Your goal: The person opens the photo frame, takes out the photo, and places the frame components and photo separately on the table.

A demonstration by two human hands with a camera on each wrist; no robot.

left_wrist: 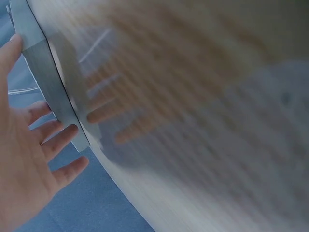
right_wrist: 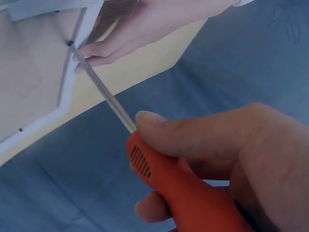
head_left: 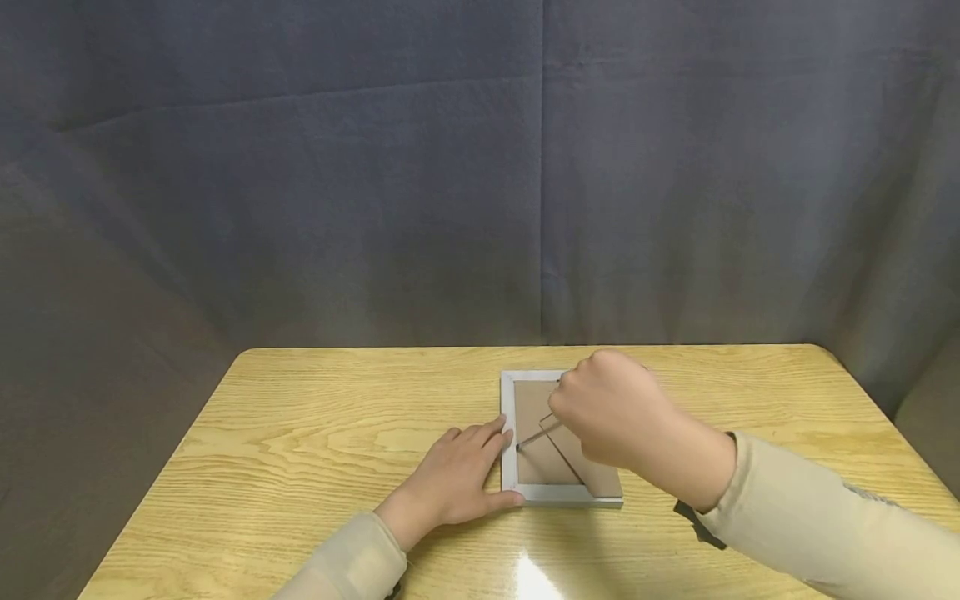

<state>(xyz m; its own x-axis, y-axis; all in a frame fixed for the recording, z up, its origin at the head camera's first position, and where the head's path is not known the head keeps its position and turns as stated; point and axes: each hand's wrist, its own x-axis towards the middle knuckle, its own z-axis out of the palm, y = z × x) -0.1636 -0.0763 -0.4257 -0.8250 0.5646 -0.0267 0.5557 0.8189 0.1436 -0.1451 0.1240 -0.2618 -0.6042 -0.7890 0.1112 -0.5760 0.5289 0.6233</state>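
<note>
A picture frame (head_left: 555, 493) with a pale grey border lies back side up on the table, its brown backing board (head_left: 534, 468) showing. My right hand (head_left: 615, 408) grips a screwdriver by its orange handle (right_wrist: 178, 193). The metal shaft (right_wrist: 104, 87) slants down to the frame's left inner edge, its tip right at a small dark tab (right_wrist: 70, 44). Another dark tab (right_wrist: 20, 129) sits farther along the border. With fingers spread, my left hand (head_left: 453, 483) rests against the frame's left side, thumb at the near corner. In the head view my right fist hides part of the board.
The wood-grain table (head_left: 315, 425) extends on both sides of the frame. Behind it hangs a dark grey curtain (head_left: 420, 208). A black band (head_left: 699, 525) shows at my right wrist, under the beige sleeve (head_left: 810, 508).
</note>
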